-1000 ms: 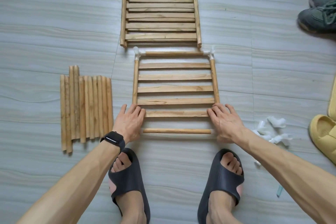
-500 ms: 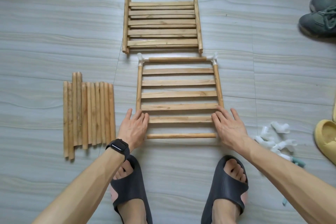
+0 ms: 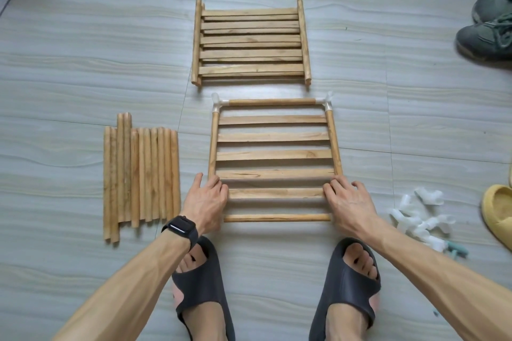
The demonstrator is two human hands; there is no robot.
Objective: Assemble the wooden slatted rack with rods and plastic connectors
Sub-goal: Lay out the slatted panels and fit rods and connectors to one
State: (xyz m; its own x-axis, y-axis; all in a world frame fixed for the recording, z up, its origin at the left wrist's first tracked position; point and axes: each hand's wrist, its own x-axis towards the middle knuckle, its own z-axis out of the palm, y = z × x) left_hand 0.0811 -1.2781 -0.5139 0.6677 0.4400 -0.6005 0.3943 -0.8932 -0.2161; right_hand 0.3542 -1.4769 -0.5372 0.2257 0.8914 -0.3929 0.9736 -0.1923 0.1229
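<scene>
Tan wood rack point(image 3: 274, 155); white connectors point(image 3: 419, 219); grey streaked floor point(image 3: 83, 63); black slippers point(image 3: 202, 293).

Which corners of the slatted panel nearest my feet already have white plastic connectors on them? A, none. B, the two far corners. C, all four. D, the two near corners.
B: white connectors sit only at the two far corners of the panel; the near rod shows bare wooden ends.
</scene>
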